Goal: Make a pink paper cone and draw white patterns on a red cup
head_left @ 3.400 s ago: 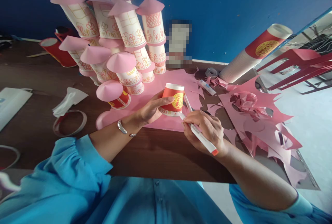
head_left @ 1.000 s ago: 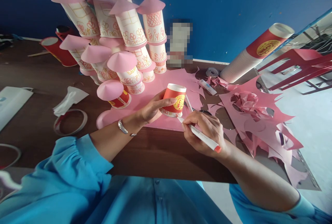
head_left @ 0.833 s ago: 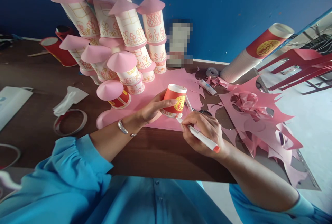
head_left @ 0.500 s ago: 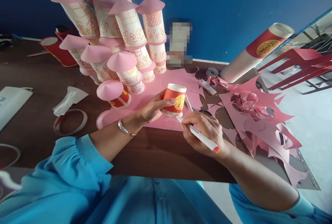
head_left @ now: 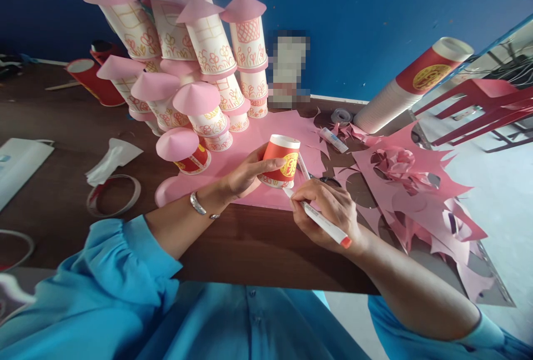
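A red and white paper cup [head_left: 271, 153] with a yellow emblem is gripped in my left hand [head_left: 246, 175], thumb across its front. My right hand [head_left: 327, 210] is closed on a white marker [head_left: 323, 223] with a red end. The marker's tip is at the cup's lower white band, where small red drawings show; contact is too fine to tell. Pink paper [head_left: 266, 126] lies on the table beyond my hands. Another marker [head_left: 303, 166] lies just behind the cup.
Decorated cup towers with pink cones [head_left: 197, 99] stand at the back left. To the right are a glue stick [head_left: 333, 140], cut pink scraps [head_left: 408, 201] and a leaning cup stack [head_left: 387, 105]. A tape ring [head_left: 135, 196] lies left on the dark table [head_left: 250, 243].
The marker and my right hand have shifted very slightly at the cup's lower band. My left hand keeps its hold on the cup.
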A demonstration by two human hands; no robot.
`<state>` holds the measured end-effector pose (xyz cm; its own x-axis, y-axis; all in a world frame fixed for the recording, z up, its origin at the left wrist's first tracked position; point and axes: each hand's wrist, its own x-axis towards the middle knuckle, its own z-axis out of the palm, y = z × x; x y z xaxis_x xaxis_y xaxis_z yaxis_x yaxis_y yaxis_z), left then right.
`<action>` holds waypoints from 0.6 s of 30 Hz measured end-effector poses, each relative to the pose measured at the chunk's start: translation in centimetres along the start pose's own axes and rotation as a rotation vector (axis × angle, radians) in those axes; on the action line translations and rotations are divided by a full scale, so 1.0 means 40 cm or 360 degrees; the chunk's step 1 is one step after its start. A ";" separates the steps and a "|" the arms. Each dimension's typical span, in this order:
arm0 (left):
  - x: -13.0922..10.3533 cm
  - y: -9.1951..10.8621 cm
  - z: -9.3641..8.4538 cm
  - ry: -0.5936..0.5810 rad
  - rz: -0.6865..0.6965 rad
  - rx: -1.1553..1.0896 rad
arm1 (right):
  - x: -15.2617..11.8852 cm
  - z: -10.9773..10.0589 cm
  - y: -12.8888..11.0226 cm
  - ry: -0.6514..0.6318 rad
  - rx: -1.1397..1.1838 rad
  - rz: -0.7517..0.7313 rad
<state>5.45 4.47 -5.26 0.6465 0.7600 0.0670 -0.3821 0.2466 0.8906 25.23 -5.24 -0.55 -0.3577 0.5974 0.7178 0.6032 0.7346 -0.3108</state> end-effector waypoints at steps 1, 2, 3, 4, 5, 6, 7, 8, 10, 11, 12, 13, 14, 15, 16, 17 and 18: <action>0.000 0.001 0.001 -0.0011 0.0000 0.0008 | 0.000 0.001 -0.001 -0.0003 0.0006 0.0000; 0.000 0.002 0.002 -0.0021 0.0002 0.0017 | 0.000 0.002 -0.001 -0.0006 0.0013 0.0000; -0.001 0.002 0.002 -0.0029 0.0008 0.0027 | 0.000 0.003 -0.002 -0.0008 0.0019 0.0001; -0.001 0.003 0.002 -0.0035 0.0014 0.0035 | 0.000 0.004 -0.002 -0.0010 0.0024 0.0004; -0.002 0.003 0.002 -0.0037 0.0015 0.0043 | 0.000 0.005 -0.002 -0.0009 0.0028 0.0006; -0.002 0.003 0.002 -0.0032 0.0011 0.0050 | 0.001 0.005 -0.002 -0.0008 0.0035 0.0007; -0.002 0.004 0.002 -0.0023 0.0005 0.0057 | 0.001 0.006 -0.002 -0.0006 0.0044 0.0003; -0.003 0.004 0.002 -0.0016 0.0003 0.0063 | 0.001 0.006 -0.001 -0.0002 0.0050 -0.0002; -0.002 0.004 0.002 -0.0024 0.0005 0.0070 | 0.001 0.007 -0.001 0.0005 0.0050 -0.0014; -0.002 0.004 0.002 -0.0035 0.0008 0.0070 | 0.000 0.006 0.000 0.0007 0.0045 -0.0018; -0.001 0.005 0.003 -0.0041 0.0013 0.0066 | 0.000 0.006 0.000 0.0009 0.0039 -0.0021; 0.000 0.005 0.003 -0.0042 0.0015 0.0063 | -0.001 0.006 0.000 0.0009 0.0031 -0.0020; 0.000 0.006 0.004 -0.0035 0.0016 0.0061 | -0.001 0.006 0.000 0.0011 0.0021 -0.0018; 0.000 0.007 0.005 -0.0024 0.0015 0.0060 | -0.001 0.005 0.000 0.0014 0.0012 -0.0018; 0.000 0.008 0.006 -0.0014 0.0013 0.0060 | -0.001 0.005 0.000 0.0016 0.0004 -0.0018; 0.000 0.009 0.007 -0.0008 0.0009 0.0062 | 0.000 0.004 0.000 0.0015 -0.0003 -0.0018; 0.000 0.009 0.007 -0.0004 0.0007 0.0064 | 0.000 0.004 0.000 0.0012 -0.0010 -0.0017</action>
<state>5.48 4.40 -4.82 0.6463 0.7596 0.0722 -0.3582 0.2184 0.9077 25.11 -5.20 -0.65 -0.3587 0.5871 0.7257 0.6039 0.7388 -0.2992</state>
